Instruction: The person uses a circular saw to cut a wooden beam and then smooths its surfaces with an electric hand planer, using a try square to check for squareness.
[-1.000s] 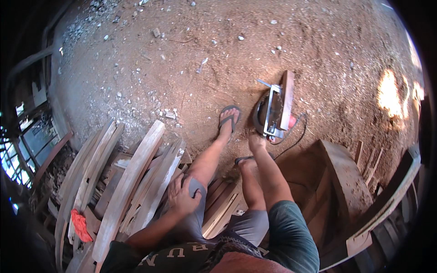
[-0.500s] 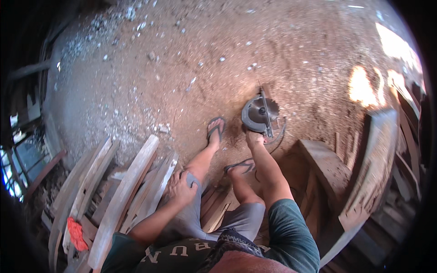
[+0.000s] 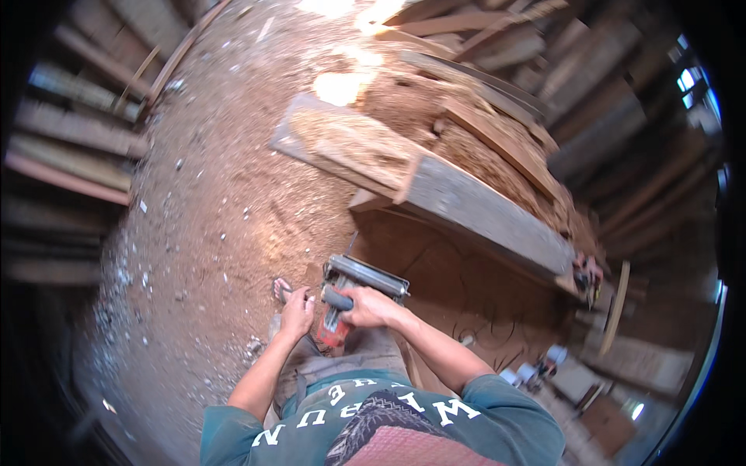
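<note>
Presently the power saw (image 3: 333, 334) is close before the person, low in the picture and a little left of its middle, and the right hand (image 3: 370, 308) is the one which has it. The fingers of this hand are bent around the dark grey handle (image 3: 336, 298), with quite no space left between palm and grip. From these fingers, the long dark plate (image 3: 365, 274) of the saw lies on the far side, away from the body. Its long axis goes from upper left to lower right, so it crosses in front of the person. The red part of the saw comes back on the near side, above the lap.

The left hand (image 3: 296, 314) is just beside the saw, at its left. Its fingers are partly bent and close together, and they point away from the body; because of the blur, I cannot tell if they touch the handle or hold something.

Beyond the saw, to the upper right, lies a thick wooden beam (image 3: 489, 213), apart from the plate. Its long axis runs also from upper left to lower right, nearly in the same direction as the plate. Sawdust (image 3: 353, 138) covers the wood near its left end.
</note>
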A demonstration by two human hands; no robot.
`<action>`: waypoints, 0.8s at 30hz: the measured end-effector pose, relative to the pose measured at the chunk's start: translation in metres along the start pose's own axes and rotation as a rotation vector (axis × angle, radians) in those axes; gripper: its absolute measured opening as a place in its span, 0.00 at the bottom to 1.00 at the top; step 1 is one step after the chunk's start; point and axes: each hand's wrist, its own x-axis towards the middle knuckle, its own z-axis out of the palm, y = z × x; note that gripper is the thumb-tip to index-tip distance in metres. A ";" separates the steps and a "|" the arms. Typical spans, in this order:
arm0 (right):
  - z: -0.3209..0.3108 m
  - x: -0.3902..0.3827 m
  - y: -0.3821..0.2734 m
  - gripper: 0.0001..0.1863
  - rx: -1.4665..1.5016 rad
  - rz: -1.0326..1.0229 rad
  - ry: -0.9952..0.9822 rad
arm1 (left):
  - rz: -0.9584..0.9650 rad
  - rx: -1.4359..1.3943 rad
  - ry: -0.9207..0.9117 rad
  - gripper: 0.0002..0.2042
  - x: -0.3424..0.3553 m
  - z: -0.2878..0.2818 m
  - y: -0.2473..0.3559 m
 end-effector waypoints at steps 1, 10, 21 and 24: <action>-0.003 -0.040 -0.002 0.29 0.068 0.009 0.025 | 0.088 0.024 -0.091 0.21 0.003 0.006 0.028; 0.052 -0.229 0.013 0.26 0.308 0.237 0.532 | 0.595 0.584 -0.438 0.21 -0.005 0.080 0.178; 0.126 -0.301 -0.013 0.23 0.557 0.482 1.050 | 0.956 0.682 -0.777 0.24 -0.027 0.141 0.254; 0.140 -0.313 0.004 0.25 0.602 0.504 1.123 | 0.994 0.722 -0.828 0.24 -0.042 0.169 0.271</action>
